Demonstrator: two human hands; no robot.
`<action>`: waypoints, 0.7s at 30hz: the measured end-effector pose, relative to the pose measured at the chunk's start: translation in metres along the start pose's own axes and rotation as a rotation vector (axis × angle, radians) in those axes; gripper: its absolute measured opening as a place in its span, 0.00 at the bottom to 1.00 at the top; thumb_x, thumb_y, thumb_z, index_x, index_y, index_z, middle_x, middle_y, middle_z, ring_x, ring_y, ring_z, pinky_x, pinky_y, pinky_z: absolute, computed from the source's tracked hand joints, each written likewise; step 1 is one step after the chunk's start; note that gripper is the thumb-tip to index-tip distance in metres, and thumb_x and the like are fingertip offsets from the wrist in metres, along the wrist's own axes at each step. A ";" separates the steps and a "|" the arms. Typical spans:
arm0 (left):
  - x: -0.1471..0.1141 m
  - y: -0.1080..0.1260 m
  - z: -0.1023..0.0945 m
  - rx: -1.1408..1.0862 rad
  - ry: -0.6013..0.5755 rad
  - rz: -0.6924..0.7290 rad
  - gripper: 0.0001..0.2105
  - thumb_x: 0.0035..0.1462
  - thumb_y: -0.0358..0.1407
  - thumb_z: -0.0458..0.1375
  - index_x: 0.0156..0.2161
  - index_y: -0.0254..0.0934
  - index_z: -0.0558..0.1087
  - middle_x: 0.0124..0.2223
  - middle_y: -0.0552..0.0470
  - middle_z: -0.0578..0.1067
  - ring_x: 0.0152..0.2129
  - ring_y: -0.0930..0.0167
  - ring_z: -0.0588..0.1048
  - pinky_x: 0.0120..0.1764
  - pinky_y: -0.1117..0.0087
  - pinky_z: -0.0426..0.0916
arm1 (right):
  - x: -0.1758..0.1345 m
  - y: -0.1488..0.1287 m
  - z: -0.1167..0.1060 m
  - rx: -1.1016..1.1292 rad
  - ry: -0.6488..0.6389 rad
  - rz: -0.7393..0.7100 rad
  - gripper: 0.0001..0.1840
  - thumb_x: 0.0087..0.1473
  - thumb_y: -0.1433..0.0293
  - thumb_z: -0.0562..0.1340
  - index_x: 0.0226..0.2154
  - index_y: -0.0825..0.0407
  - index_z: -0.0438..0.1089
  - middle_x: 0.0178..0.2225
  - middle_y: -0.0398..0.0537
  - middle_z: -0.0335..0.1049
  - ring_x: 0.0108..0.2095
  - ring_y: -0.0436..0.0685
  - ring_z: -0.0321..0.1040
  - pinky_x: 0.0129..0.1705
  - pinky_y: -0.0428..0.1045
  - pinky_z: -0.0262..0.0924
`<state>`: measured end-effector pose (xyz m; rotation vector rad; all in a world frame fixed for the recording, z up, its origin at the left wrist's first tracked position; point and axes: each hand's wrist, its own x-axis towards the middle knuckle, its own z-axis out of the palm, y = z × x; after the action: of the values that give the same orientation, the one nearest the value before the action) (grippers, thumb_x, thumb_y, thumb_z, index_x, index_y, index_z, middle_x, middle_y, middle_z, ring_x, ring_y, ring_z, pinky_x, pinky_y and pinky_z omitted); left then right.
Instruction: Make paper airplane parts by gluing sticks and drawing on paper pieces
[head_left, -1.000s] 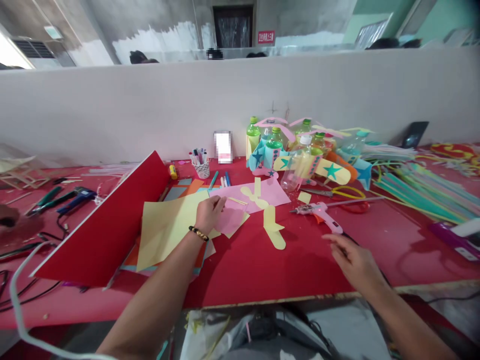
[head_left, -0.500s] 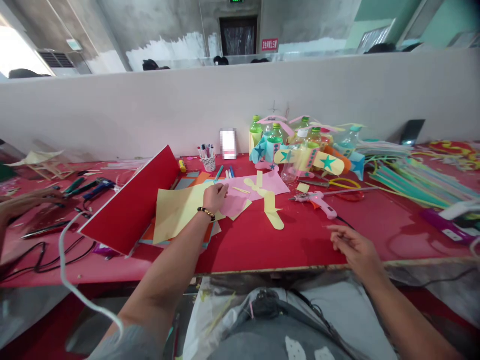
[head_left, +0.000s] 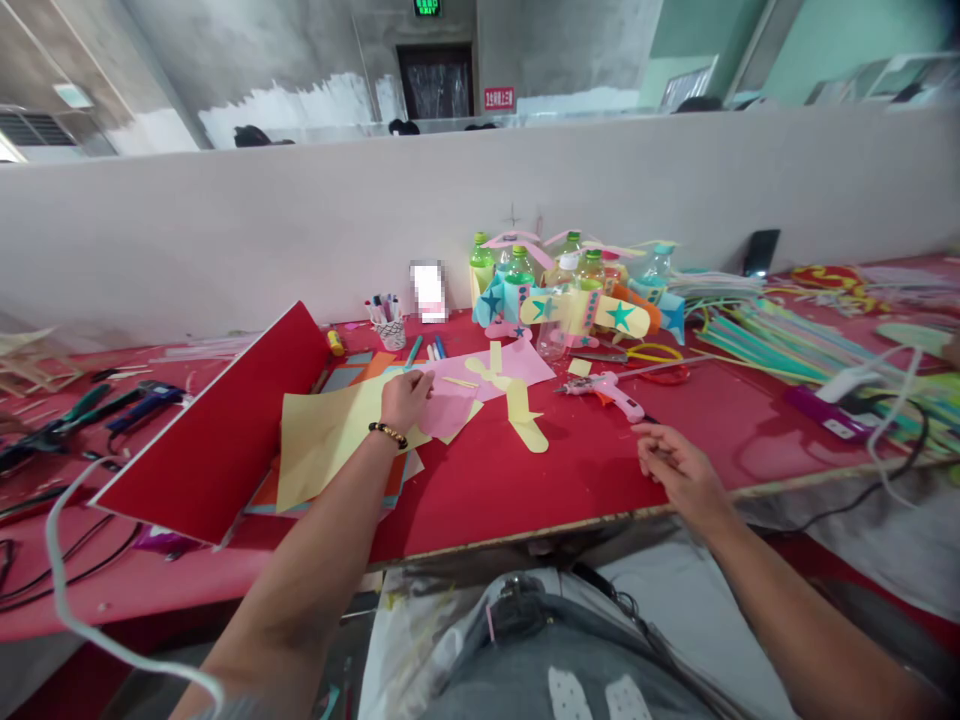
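My left hand [head_left: 406, 400], with a beaded bracelet at the wrist, is closed at the right end of a yellow paper sheet [head_left: 326, 440]. Its fingertips are partly hidden. The sheet lies over a stack of coloured papers, its left edge raised. Over the table's front part, my right hand [head_left: 679, 470] is loosely curled, fingers a little apart and holding nothing. Just beyond it lies a pink glue gun [head_left: 616, 395]. Between the hands are yellow paper cut-outs [head_left: 528, 425], partly on a pink sheet [head_left: 531, 365], with small yellow strips [head_left: 460, 382] beside them.
A red board [head_left: 217, 430] leans at the left. Behind stand a pen cup [head_left: 391, 332], a phone [head_left: 429, 292] and decorated bottles [head_left: 519, 270]. Scissors [head_left: 656, 353] lie near the glue gun. Coloured strips [head_left: 780, 350] and a purple power strip [head_left: 825, 412] are at the right.
The view has turned slightly to the right, so things appear farther left. My left hand stays at the yellow sheet, and my right hand remains curled near the glue gun.
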<state>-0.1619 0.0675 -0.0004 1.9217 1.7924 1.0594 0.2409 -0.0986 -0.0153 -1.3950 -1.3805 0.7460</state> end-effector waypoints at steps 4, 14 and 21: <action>0.001 0.000 -0.001 -0.001 -0.002 0.007 0.21 0.58 0.50 0.49 0.24 0.38 0.71 0.24 0.50 0.77 0.24 0.69 0.75 0.27 0.73 0.63 | 0.000 0.002 0.000 0.011 0.004 -0.008 0.14 0.54 0.67 0.59 0.45 0.52 0.66 0.23 0.38 0.61 0.22 0.50 0.58 0.25 0.46 0.55; 0.001 0.001 -0.002 -0.007 -0.007 0.005 0.20 0.58 0.50 0.49 0.23 0.39 0.71 0.24 0.50 0.78 0.23 0.69 0.75 0.28 0.72 0.64 | -0.002 0.009 -0.002 0.069 -0.014 -0.002 0.13 0.59 0.65 0.55 0.45 0.51 0.66 0.21 0.38 0.57 0.22 0.51 0.55 0.26 0.47 0.51; 0.002 0.000 -0.001 -0.009 -0.001 0.005 0.20 0.57 0.50 0.49 0.24 0.38 0.71 0.24 0.51 0.77 0.23 0.69 0.75 0.28 0.73 0.64 | -0.001 0.013 -0.004 0.081 -0.025 0.007 0.12 0.59 0.65 0.55 0.44 0.51 0.66 0.21 0.38 0.57 0.22 0.51 0.55 0.26 0.47 0.50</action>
<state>-0.1629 0.0689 0.0011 1.9219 1.7798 1.0664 0.2487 -0.0985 -0.0267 -1.3321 -1.3497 0.8178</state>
